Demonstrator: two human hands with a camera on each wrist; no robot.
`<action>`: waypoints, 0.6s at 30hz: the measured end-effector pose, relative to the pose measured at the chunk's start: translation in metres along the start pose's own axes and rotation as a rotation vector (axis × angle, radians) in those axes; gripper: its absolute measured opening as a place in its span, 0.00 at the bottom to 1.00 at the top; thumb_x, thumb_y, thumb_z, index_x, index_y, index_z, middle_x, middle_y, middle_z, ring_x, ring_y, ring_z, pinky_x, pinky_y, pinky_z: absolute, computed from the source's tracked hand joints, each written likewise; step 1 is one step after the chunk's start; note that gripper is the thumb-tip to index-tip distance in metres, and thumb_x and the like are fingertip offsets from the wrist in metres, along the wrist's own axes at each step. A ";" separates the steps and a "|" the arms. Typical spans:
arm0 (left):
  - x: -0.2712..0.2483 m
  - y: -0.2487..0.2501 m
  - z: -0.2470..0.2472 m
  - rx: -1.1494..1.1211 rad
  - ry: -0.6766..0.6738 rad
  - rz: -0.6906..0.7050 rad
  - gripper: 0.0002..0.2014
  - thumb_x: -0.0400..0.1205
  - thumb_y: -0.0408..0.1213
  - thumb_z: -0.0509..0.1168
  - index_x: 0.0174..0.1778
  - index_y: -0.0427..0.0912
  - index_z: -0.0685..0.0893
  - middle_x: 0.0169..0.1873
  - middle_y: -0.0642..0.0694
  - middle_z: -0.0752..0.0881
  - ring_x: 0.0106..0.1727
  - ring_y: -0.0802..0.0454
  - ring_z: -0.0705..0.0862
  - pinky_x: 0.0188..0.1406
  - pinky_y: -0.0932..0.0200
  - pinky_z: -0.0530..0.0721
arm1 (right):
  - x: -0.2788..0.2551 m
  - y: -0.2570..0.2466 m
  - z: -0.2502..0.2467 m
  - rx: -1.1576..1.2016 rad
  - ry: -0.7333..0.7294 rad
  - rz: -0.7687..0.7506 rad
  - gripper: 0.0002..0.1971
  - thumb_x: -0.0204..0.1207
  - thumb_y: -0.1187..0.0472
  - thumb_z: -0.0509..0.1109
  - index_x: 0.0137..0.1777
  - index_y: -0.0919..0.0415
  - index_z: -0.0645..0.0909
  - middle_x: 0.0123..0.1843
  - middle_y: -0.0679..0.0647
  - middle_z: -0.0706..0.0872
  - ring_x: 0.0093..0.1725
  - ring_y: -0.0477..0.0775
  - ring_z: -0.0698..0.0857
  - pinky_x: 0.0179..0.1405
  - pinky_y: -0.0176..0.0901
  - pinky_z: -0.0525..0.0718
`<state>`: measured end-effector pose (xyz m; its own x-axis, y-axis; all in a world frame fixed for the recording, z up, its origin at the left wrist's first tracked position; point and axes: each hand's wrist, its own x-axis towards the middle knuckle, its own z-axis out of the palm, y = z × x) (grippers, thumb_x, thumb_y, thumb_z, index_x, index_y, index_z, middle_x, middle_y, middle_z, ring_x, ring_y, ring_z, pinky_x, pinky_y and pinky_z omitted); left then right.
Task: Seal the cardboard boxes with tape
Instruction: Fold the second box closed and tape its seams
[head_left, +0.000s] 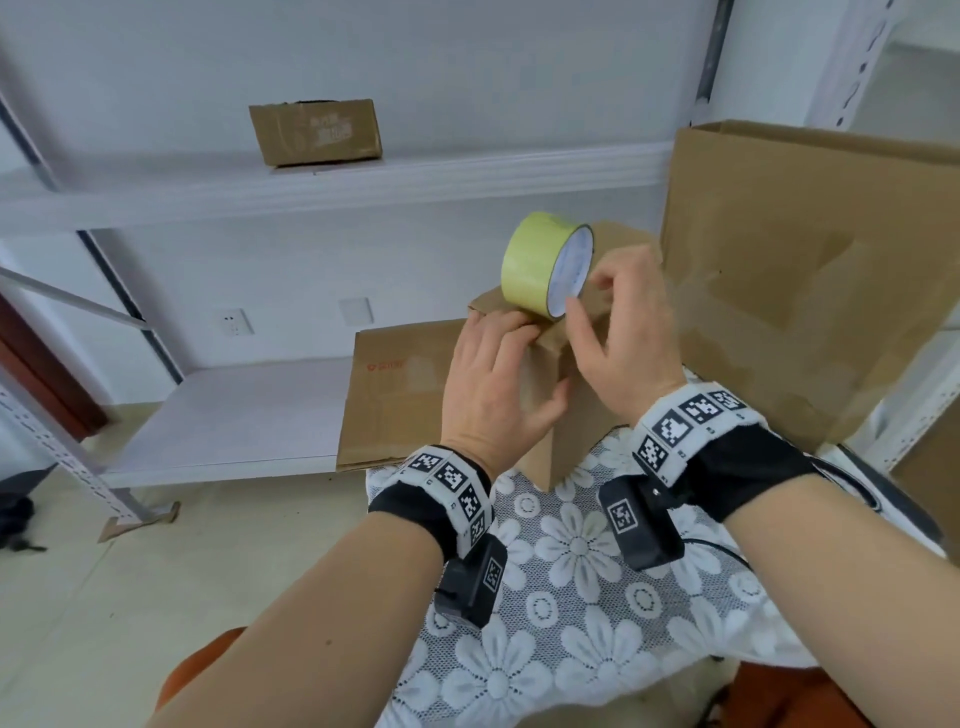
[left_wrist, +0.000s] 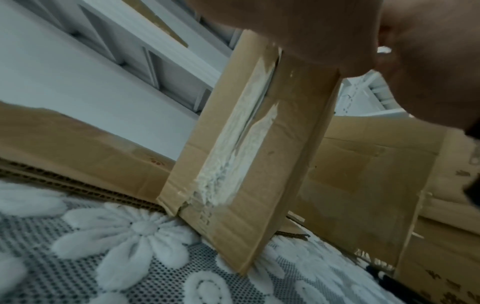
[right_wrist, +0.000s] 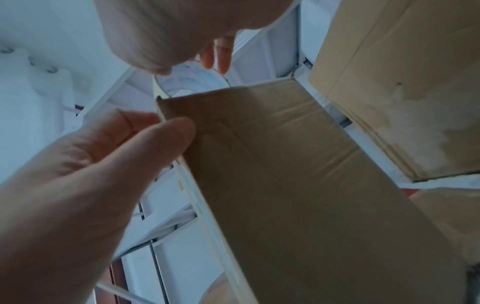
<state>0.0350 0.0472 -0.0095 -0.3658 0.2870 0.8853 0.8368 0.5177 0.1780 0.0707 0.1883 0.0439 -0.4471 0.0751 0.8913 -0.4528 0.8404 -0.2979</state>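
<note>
- Barely begun, seemingly: tape roll standing on small box, no strip laid
- Gripping box top with left hand; right hand half-curled at roll, grip unclear

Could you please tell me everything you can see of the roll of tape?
The roll of tape is wide and pale yellow-green, with a white inner core and a dark rim. It stands on its edge atop the narrow upright cardboard box, its hole facing the right hand. That hand's fingertips are at its open side, seemingly touching the rim; whether they grip it is unclear. The left hand holds the box top, fingers by the roll's base. No loose end shows.
</note>
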 end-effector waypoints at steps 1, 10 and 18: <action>-0.001 0.002 0.001 -0.018 0.001 0.010 0.22 0.71 0.41 0.76 0.55 0.32 0.81 0.55 0.38 0.84 0.61 0.40 0.81 0.67 0.35 0.77 | 0.004 0.001 0.002 0.010 0.010 0.100 0.11 0.75 0.65 0.68 0.54 0.68 0.72 0.51 0.57 0.73 0.50 0.48 0.71 0.49 0.37 0.72; 0.005 0.005 -0.002 -0.009 -0.061 -0.012 0.24 0.70 0.43 0.73 0.57 0.30 0.84 0.53 0.37 0.82 0.57 0.48 0.74 0.62 0.44 0.81 | 0.032 0.009 0.023 -0.166 -0.296 0.559 0.15 0.74 0.49 0.69 0.42 0.63 0.80 0.44 0.61 0.84 0.49 0.64 0.81 0.49 0.56 0.79; 0.007 0.004 0.004 0.067 -0.053 -0.003 0.21 0.69 0.47 0.71 0.49 0.32 0.84 0.47 0.38 0.82 0.51 0.45 0.74 0.55 0.48 0.80 | 0.027 0.017 0.023 -0.006 -0.166 0.644 0.16 0.79 0.54 0.66 0.38 0.68 0.78 0.36 0.62 0.81 0.37 0.63 0.79 0.39 0.57 0.78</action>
<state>0.0343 0.0550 -0.0046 -0.3903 0.3265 0.8608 0.8075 0.5705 0.1498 0.0336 0.1924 0.0549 -0.7399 0.4799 0.4714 -0.0516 0.6583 -0.7510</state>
